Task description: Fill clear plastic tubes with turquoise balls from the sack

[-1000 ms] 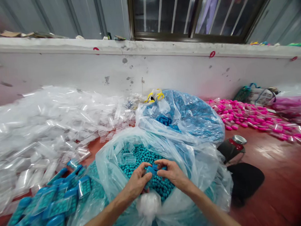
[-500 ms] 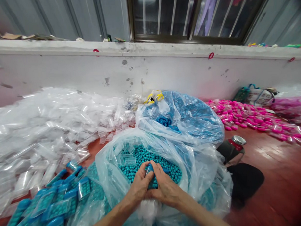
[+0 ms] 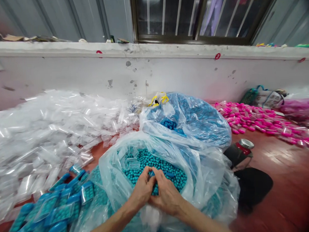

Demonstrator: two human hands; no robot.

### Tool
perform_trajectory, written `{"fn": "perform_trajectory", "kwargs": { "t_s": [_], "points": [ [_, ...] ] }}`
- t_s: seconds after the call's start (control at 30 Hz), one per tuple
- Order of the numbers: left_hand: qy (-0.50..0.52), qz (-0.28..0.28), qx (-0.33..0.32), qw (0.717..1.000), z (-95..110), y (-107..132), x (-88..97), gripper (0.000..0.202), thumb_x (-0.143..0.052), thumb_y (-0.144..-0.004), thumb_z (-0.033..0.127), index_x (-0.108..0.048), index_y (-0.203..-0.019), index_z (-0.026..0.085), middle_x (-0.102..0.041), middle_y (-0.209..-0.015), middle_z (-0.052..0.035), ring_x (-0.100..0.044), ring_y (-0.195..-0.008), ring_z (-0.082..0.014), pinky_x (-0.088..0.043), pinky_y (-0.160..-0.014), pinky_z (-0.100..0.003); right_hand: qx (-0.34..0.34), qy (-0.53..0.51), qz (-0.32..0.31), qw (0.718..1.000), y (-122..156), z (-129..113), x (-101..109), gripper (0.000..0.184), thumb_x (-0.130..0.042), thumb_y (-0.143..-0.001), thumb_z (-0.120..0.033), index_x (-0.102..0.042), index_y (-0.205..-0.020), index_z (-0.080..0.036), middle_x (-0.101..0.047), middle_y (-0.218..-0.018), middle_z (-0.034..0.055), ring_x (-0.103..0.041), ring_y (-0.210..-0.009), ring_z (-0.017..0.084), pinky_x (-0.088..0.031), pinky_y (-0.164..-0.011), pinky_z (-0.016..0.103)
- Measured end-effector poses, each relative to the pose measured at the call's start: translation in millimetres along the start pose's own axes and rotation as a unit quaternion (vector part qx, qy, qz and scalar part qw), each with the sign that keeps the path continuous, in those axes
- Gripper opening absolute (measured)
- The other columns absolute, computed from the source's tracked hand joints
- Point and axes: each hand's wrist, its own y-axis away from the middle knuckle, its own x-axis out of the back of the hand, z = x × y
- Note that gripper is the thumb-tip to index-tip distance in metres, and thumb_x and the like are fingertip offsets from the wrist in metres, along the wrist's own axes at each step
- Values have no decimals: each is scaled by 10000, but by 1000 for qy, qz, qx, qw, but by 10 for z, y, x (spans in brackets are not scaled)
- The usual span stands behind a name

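A big clear plastic sack (image 3: 113,164) stands open in front of me, full of small teal beads (image 3: 146,162). Both hands rest inside it on the beads, pressed together side by side. My left hand (image 3: 142,190) and my right hand (image 3: 166,193) have their fingers curled and pinched round a small blue-tinted packet (image 3: 151,174), of which only a tip shows between the fingertips. A few empty little clear bags (image 3: 129,159) lie on the beads at the sack's far left.
Filled packets of teal beads (image 3: 53,209) lie piled at lower left. A heap of empty clear bags (image 3: 48,126) covers the left. A second sack of blue beads (image 3: 192,118) stands behind. Pink packets (image 3: 248,119), a metal-lidded jar (image 3: 240,150) and a black cloth (image 3: 253,185) lie on the red floor at right.
My hands have closed in on each other. A second ago they held the packet apart at its two ends; now they press together over it, lower on the beads.
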Motion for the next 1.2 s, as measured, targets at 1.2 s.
{"fn": "perform_trajectory", "kwargs": {
  "t_s": [1.2],
  "points": [
    [-525,-163,46,834,-253,-569,402,111,-538,-669,170,-600,-758,149,-656,-867,-137,-589,-887,-289,-422,-736,-351,-138,364,15,921,-220,578,284,229,-368,-841,-68,-579,-892,-138,-659,-755,130,-637,-672,223,-426,-570,291]
  ]
}}
